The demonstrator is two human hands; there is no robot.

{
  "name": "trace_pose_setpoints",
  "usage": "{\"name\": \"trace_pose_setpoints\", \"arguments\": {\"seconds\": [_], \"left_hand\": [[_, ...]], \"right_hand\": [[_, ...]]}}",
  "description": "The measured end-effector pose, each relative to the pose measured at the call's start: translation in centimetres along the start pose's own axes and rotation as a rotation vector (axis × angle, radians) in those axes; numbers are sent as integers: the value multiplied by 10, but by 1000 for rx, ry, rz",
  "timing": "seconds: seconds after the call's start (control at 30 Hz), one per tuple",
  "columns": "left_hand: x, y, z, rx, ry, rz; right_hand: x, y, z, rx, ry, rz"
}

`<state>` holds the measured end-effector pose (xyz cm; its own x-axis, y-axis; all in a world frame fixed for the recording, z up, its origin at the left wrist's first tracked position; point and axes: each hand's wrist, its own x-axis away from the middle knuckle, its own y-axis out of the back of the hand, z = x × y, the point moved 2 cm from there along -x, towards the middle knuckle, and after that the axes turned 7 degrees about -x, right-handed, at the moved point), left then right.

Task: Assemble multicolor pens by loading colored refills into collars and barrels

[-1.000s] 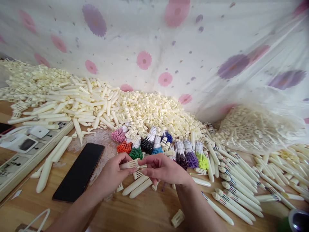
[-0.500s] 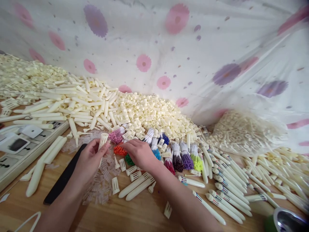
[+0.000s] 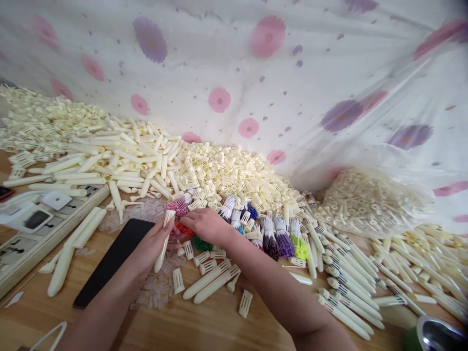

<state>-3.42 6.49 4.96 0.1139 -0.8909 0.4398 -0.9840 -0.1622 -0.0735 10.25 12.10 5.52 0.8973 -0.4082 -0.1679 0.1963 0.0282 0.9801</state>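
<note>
**Barrel in Left Hand, Right Hand at the Orange Bundle**

The left hand (image 3: 155,239) pinches a cream pen barrel (image 3: 162,251) between thumb and fingers. The barrel is tilted, its upper end leaning right; its lower end projects below the hand, above scattered clear plastic pieces (image 3: 157,295).

The right hand (image 3: 206,225) is positioned just right of the left hand, palm down, with bent fingers at the orange-tipped refill bundle (image 3: 185,229). The fingertips are partly concealed; whether they pinch a refill cannot be determined.

Adjacent items are located as follows. The pink-tipped bundle (image 3: 180,204) lies just behind the orange-tipped one. The green-tipped bundle (image 3: 202,243) lies partly beneath the right hand. Purple-tipped (image 3: 284,243) and yellow-tipped (image 3: 300,246) bundles lie side by side, to the right of the right forearm. Two cream barrels (image 3: 212,282) lie parallel on the wooden table (image 3: 183,329), between the forearms. A loose slotted piece (image 3: 245,303) lies near them, beside the right forearm.

A black phone (image 3: 111,265) lies left of the clear pieces, partly covered by the left forearm. A heap of slotted pieces (image 3: 234,170) is located behind the bundles. Pens with coloured sliders (image 3: 351,287) lie in rows at the right.
</note>
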Motion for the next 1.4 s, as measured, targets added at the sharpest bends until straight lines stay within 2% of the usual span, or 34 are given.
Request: {"name": "trace_pose_setpoints", "arguments": {"seconds": [0.1, 0.27, 0.33, 0.4, 0.47, 0.57, 0.63, 0.67, 0.77, 0.9, 1.03, 1.2, 1.4], "left_hand": [[0, -1, -1, 36, 15, 40], [-3, -3, 2, 41, -42, 83], [-5, -2, 4, 3, -68, 82], [-6, 0, 6, -59, -94, 72], [-6, 2, 8, -138, -134, 63], [-1, 1, 10, -279, -240, 54], [6, -4, 10, -470, -361, 64], [10, -7, 11, -580, -417, 83], [20, -16, 15, -817, -535, 165], [27, -22, 16, -936, -601, 198], [26, -23, 15, -940, -606, 197], [25, -22, 15, -927, -548, 213], [25, -20, 17, -919, -553, 224]], "right_hand": [[0, -4, -1, 8, 19, -40], [8, -1, 10, -11, 90, -111], [17, 6, 19, -58, 144, -206], [28, 17, 28, -163, 156, -384], [42, 30, 31, -323, 30, -613], [63, 45, 25, -668, -343, -1000], [75, 48, 20, -920, -559, -1184], [80, 48, 19, -1024, -626, -1235], [91, 45, 18, -1197, -713, -1259], [99, 41, 18, -1267, -772, -1193], [99, 41, 19, -1273, -807, -1136], [93, 41, 26, -1216, -782, -1091], [87, 34, 35, -1135, -800, -1027]]}}
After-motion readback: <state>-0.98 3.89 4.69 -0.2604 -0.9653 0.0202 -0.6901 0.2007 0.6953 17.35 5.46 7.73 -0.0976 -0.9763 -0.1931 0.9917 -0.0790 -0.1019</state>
